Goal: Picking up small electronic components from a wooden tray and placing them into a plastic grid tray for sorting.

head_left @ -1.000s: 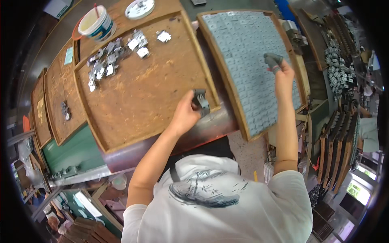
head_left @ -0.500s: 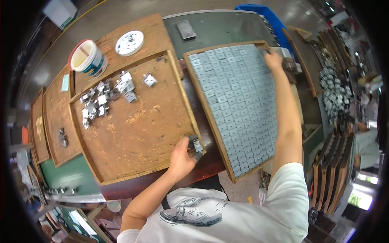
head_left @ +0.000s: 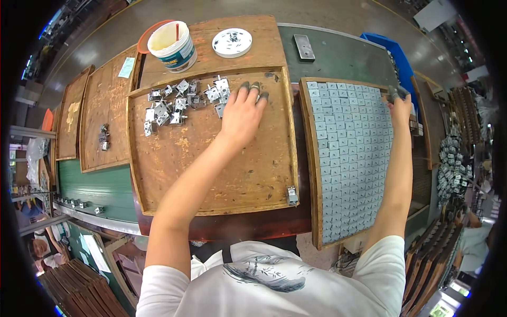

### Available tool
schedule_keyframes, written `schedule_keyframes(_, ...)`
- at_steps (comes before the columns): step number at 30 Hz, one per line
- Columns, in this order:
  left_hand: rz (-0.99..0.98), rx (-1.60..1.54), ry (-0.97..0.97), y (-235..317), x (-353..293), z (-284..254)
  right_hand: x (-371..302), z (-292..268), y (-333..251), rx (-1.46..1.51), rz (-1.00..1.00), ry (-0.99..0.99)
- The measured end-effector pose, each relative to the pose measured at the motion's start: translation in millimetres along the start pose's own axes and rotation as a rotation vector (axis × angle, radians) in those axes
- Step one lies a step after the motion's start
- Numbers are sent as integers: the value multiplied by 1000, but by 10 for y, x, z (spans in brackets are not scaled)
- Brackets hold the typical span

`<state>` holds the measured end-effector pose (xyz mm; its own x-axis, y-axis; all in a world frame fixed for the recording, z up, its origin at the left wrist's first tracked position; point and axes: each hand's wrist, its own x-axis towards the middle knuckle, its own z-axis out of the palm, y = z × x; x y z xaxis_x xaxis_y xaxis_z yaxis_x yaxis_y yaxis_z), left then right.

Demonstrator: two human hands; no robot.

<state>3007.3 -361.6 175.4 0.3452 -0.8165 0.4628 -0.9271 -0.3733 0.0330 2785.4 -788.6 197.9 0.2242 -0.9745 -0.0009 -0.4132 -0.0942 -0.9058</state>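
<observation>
My left hand (head_left: 244, 117), dark covers on its fingertips, reaches over the far part of a wooden tray (head_left: 214, 208). Its fingers are spread and bent down over a small metal part, mostly hidden beneath them. Beside it lies a loose pile of silvery metal parts (head_left: 177, 102). One single metal part (head_left: 292, 195) rests at this tray's near right corner. On the right, my right hand (head_left: 400, 110) is at the far right corner of a second wooden tray (head_left: 317, 203), filled with rows of square metal plates (head_left: 348, 153). Its covered fingers are closed together; what they hold is unclear.
A white bucket (head_left: 173, 47) and a round white lid (head_left: 232, 43) with small dark pieces stand behind the left tray. A metal block (head_left: 304, 47) lies on the green table. A blue bin (head_left: 393, 55) is at far right, more trays (head_left: 105, 116) at left.
My left hand let go of the metal part at the near right tray corner and moved away to the parts at the back. My right hand stays by the plate tray's far corner. The view has shifted.
</observation>
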Motion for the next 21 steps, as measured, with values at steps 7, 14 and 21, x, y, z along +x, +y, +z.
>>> schedule_keyframes(7,-92,-99,-246,-101,64,97,-1767,63,-461,297,-209,-538)
schedule_keyframes(14,-888,-1908,42,338,-624,-523,-3067,336,-358,470,-100,-587)
schedule_keyframes(21,-984,-2124,-72,551,-1669,-1014,-3950,549,-459,430,16,-749)
